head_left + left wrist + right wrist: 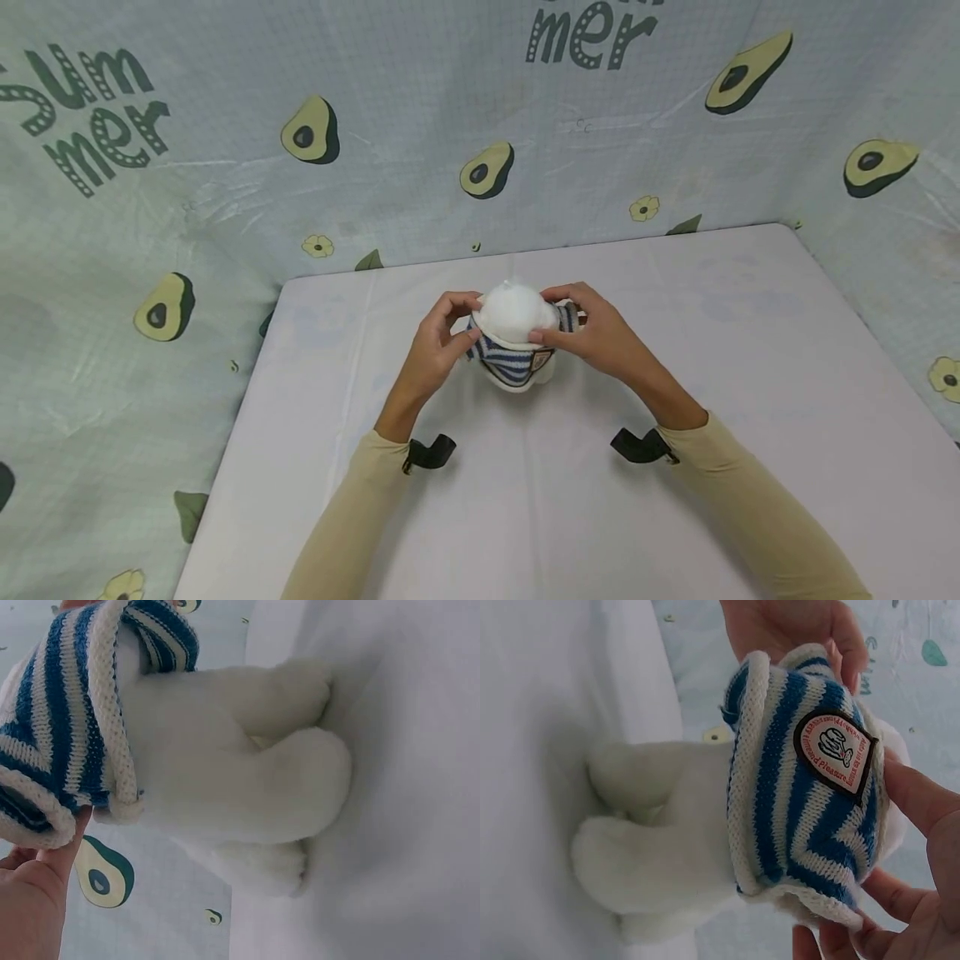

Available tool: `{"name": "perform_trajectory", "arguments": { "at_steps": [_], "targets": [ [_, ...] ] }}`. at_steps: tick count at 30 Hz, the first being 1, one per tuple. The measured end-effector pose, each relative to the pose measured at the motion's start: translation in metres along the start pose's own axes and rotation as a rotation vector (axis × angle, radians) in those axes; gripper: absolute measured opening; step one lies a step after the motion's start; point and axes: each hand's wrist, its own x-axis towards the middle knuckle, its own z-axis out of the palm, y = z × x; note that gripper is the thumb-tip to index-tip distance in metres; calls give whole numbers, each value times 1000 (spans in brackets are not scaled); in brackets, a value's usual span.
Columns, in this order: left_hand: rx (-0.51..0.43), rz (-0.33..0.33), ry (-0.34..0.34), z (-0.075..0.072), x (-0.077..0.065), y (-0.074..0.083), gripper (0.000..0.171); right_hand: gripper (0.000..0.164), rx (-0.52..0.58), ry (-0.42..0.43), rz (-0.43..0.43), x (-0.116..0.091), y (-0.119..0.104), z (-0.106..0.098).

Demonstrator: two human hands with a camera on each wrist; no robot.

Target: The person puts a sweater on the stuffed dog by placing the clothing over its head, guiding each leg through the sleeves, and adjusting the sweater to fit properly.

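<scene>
A white plush toy [515, 310] stands upright on the table, its round head seen from above in the head view. It wears a blue-and-white striped knit sweater [784, 772], which has a dark-edged patch [834, 754] with red lettering. On one side of the head, my left hand [438, 337] pinches the sweater at its shoulder, thumb toward me. My right hand [596, 335] holds the opposite shoulder, thumb near the neckline and the other fingers around the sleeve. Below the hem, the bare white body [195, 757] and stubby legs show in both wrist views.
The toy stands on a white-covered table [480, 517]. A pale cloth [405, 192] printed with avocados and lettering hangs behind and at the sides. Black straps [431, 452] stick out from both wrists beside beige sleeves [352, 517].
</scene>
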Motion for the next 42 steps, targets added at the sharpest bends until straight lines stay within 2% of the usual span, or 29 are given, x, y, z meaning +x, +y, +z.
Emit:
{"name": "perform_trajectory", "arguments": {
  "at_steps": [5,12,22,29,34,38,42],
  "targets": [
    [-19,25,-17,-1,1,-1,21,64,-47,14,-40,2,-2,1],
    [-35,25,-65,2,3,-3,17,77,45,-41,-113,3,-3,12],
    [155,-12,-87,-2,-1,-4,10,71,-11,46,-130,5,-2,25],
    [266,19,-101,-2,-6,-10,8,66,-18,96,-120,5,1,27],
    [299,26,-109,-1,-10,-15,7,64,-5,120,-126,4,4,27],
    [288,13,-81,-2,-12,-16,6,69,20,73,-120,4,4,23],
    [250,-26,-31,-3,-16,-15,10,75,51,-11,-59,3,8,12]
  ]
}}
